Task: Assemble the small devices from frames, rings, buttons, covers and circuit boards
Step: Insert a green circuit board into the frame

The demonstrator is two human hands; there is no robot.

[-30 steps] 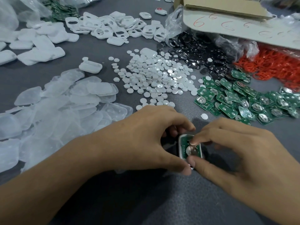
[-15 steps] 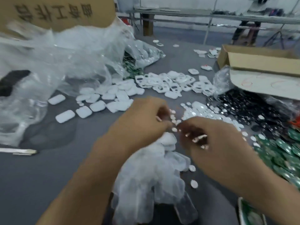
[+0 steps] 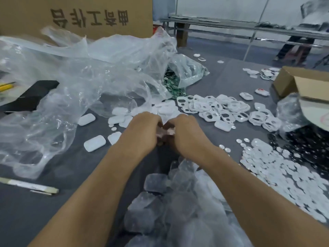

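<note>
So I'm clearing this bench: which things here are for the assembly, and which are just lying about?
For the job: white frames, white covers, round buttons, circuit boards, clear pieces.
Lying about: plastic bags, big cardboard box, black slab, pale strip.

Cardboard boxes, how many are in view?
2: a large printed box at far left behind the plastic bags, a smaller open box at the right edge. None looks hidden.

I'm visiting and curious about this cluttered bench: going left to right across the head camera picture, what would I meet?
Black flat object → loose white cover → left hand → right hand → pile of white frames → small cardboard box.
</note>
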